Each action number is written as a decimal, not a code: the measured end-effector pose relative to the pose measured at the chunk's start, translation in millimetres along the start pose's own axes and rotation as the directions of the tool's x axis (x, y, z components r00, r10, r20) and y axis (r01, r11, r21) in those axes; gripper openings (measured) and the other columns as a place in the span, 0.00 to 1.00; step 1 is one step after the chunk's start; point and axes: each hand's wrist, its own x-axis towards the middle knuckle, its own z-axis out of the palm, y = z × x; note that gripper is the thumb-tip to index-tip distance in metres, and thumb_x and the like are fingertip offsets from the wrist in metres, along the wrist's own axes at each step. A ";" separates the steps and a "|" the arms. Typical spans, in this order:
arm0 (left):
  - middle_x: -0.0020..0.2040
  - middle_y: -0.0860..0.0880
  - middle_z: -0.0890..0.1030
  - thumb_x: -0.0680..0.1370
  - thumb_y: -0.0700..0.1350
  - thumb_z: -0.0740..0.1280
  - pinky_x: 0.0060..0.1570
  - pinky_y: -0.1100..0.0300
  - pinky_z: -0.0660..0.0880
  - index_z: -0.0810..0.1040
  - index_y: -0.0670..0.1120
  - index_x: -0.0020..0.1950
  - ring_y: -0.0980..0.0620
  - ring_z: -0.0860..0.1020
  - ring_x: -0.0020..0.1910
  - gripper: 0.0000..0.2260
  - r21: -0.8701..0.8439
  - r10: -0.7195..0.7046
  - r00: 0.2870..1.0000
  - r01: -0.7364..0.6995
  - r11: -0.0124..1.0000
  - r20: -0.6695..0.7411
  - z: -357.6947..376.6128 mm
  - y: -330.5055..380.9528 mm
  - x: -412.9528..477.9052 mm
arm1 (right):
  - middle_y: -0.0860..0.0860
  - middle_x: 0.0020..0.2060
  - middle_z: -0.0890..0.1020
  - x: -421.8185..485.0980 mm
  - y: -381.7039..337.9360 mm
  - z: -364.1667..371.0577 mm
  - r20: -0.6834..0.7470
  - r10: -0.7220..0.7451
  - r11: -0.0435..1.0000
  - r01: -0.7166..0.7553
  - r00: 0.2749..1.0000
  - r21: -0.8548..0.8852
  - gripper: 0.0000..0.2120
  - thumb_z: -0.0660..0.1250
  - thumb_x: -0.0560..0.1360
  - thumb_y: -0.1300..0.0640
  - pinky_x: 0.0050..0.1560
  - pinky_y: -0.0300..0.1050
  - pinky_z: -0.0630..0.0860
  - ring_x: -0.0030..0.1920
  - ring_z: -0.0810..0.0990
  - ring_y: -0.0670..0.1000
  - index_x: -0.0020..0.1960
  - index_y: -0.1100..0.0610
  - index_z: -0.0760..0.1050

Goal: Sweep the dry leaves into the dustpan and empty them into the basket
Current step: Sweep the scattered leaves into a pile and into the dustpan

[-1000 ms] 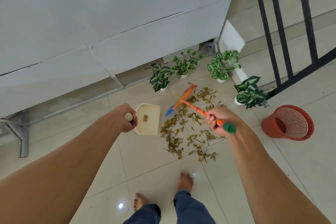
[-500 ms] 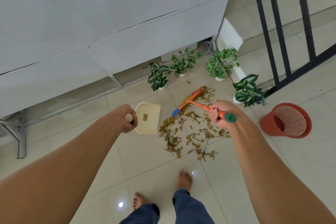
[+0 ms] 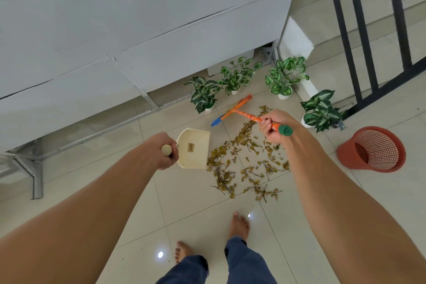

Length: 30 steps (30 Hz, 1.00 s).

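Observation:
Dry brown leaves (image 3: pixel 246 161) lie scattered on the pale floor tiles in the middle of the view. A cream dustpan (image 3: pixel 193 148) rests on the floor at their left edge, its open side facing the leaves. My left hand (image 3: pixel 164 151) grips its wooden handle. My right hand (image 3: pixel 273 125) is closed around the orange handle of a small broom (image 3: pixel 232 110), whose orange and blue head sits on the floor beyond the leaves, near the potted plants. A red mesh basket (image 3: pixel 371 148) stands upright on the floor at the right.
Several small potted green plants (image 3: pixel 283 78) line the floor below a grey wall panel (image 3: pixel 138 30). Black railing bars (image 3: pixel 357 30) rise at the top right. My bare feet (image 3: pixel 239 226) stand near the bottom of the view. A grey metal frame (image 3: pixel 34 168) runs along the left.
The broom head has moved away from me, from the middle of the leaves to their far edge near the plants. My right hand followed. The dustpan and left hand stayed put.

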 end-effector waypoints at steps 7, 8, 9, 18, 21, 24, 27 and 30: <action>0.35 0.45 0.71 0.81 0.34 0.61 0.17 0.71 0.68 0.70 0.41 0.59 0.54 0.67 0.14 0.08 0.005 -0.001 1.000 0.000 1.000 0.021 -2.2 1.9 4.4 | 0.49 0.27 0.70 1.8 2.2 2.4 0.040 0.002 0.997 -0.005 0.999 0.075 0.11 0.58 0.82 0.59 0.14 0.33 0.67 0.15 0.70 0.44 0.42 0.62 0.67; 0.35 0.45 0.71 0.81 0.34 0.61 0.17 0.71 0.68 0.70 0.42 0.59 0.55 0.67 0.14 0.08 0.003 -0.001 1.000 0.001 1.000 0.022 -1.4 2.5 5.0 | 0.49 0.28 0.69 2.4 -0.1 4.1 0.036 -0.001 0.998 -0.001 0.999 0.060 0.11 0.58 0.82 0.59 0.14 0.33 0.67 0.15 0.70 0.43 0.42 0.62 0.67; 0.36 0.45 0.71 0.81 0.34 0.61 0.17 0.71 0.68 0.70 0.42 0.59 0.55 0.67 0.14 0.08 0.005 -0.001 1.000 0.001 1.000 0.023 -0.6 2.8 5.2 | 0.49 0.30 0.69 3.1 -2.7 6.5 0.028 -0.009 0.999 0.008 1.000 0.039 0.10 0.57 0.82 0.60 0.14 0.33 0.67 0.15 0.69 0.43 0.43 0.62 0.68; 0.36 0.45 0.71 0.80 0.34 0.62 0.18 0.70 0.68 0.71 0.41 0.58 0.55 0.67 0.15 0.07 0.015 0.006 1.000 -0.007 1.000 0.031 9.6 6.1 3.5 | 0.49 0.28 0.69 0.6 4.6 8.9 -0.016 0.007 0.995 -0.006 1.000 0.099 0.17 0.56 0.82 0.59 0.14 0.32 0.67 0.15 0.69 0.43 0.39 0.67 0.72; 0.36 0.45 0.71 0.80 0.34 0.62 0.18 0.70 0.69 0.71 0.41 0.57 0.55 0.68 0.15 0.07 0.023 0.017 0.999 -0.017 1.000 0.030 13.2 6.4 1.8 | 0.49 0.31 0.68 -15.9 18.3 -2.1 -0.024 -0.033 0.999 0.034 0.999 0.017 0.11 0.56 0.82 0.62 0.15 0.32 0.68 0.16 0.69 0.42 0.44 0.63 0.73; 0.36 0.45 0.71 0.80 0.34 0.62 0.18 0.70 0.69 0.71 0.41 0.55 0.55 0.68 0.18 0.05 0.047 0.033 0.999 -0.034 0.998 0.026 14.1 6.2 -2.1 | 0.49 0.33 0.67 -18.2 25.1 -8.3 -0.015 -0.095 0.993 0.094 0.995 -0.071 0.10 0.55 0.81 0.64 0.17 0.30 0.66 0.17 0.69 0.41 0.41 0.60 0.69; 0.35 0.45 0.71 0.80 0.34 0.62 0.18 0.70 0.69 0.71 0.41 0.53 0.55 0.68 0.16 0.04 0.066 0.046 0.999 -0.048 0.997 0.025 12.7 6.0 -7.0 | 0.48 0.31 0.68 -14.5 20.8 -5.5 -0.017 -0.060 0.998 0.060 0.998 0.025 0.07 0.56 0.81 0.62 0.15 0.33 0.67 0.17 0.69 0.43 0.44 0.60 0.67; 0.35 0.45 0.71 0.80 0.33 0.62 0.19 0.70 0.70 0.71 0.41 0.53 0.55 0.68 0.15 0.05 0.075 0.054 0.998 -0.055 0.996 0.025 11.4 5.1 -11.4 | 0.49 0.31 0.68 -14.8 20.8 -4.8 -0.049 -0.046 0.995 0.050 0.998 0.085 0.05 0.56 0.81 0.63 0.14 0.33 0.66 0.17 0.68 0.43 0.48 0.62 0.69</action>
